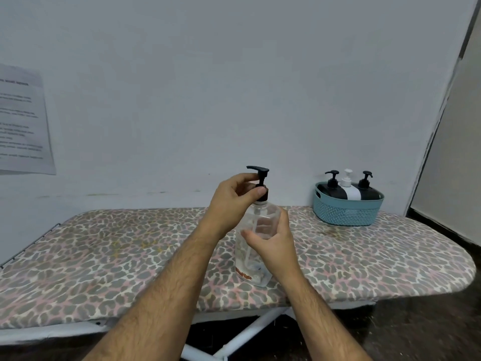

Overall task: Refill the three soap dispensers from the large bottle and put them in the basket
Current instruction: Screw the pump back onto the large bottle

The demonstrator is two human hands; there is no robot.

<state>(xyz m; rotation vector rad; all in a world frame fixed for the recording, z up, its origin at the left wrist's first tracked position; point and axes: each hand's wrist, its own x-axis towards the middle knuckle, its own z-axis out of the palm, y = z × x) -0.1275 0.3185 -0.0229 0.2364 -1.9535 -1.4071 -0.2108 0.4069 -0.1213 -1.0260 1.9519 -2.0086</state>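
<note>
The large clear bottle (256, 246) stands upright on the ironing board (104, 251), nearly empty, with a black pump (259, 175) on top. My left hand (234, 201) pinches the pump's collar at the bottle neck. My right hand (273, 238) grips the bottle's body from the right. At the board's far right a teal basket (346, 212) holds three dispensers: a black one (330, 187), a white one (348, 188) in the middle and another black one (368, 188).
The board has a leopard-print cover and white legs (250, 332) below its front edge. A wall stands close behind it, with a printed paper sheet (22, 121) taped at the left. A door frame (442, 110) runs down the right side.
</note>
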